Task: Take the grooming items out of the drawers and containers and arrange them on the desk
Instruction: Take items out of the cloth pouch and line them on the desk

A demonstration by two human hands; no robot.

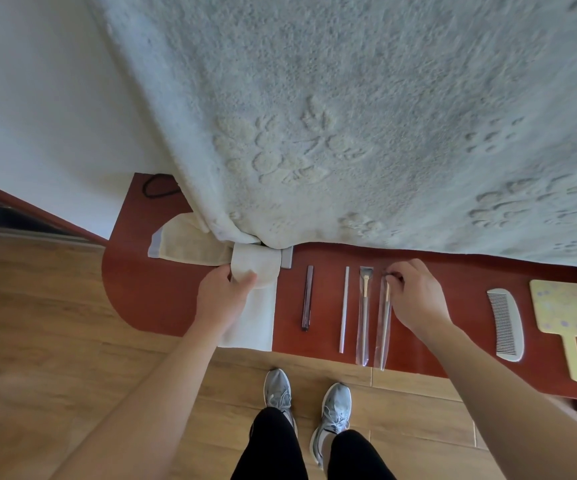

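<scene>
On the red-brown desk (162, 299) lies a row of grooming items: a dark slim pencil (307, 297), a grey stick (344, 308), a wrapped makeup brush (364, 317) and a second wrapped brush (384, 323). My right hand (415, 296) pinches the top end of that second brush. My left hand (223, 292) grips a rolled white cloth (255, 266), which lies on a flat white towel (252, 323). Further right rest a pale comb (507, 323) and a yellow hand mirror (562, 315).
A large fluffy pale towel (349, 116) hangs over the back of the desk and hides most of it. A cream cloth (186, 242) and a black hair tie (157, 188) lie at the desk's left end. Wooden floor and my grey shoes (307, 403) are below.
</scene>
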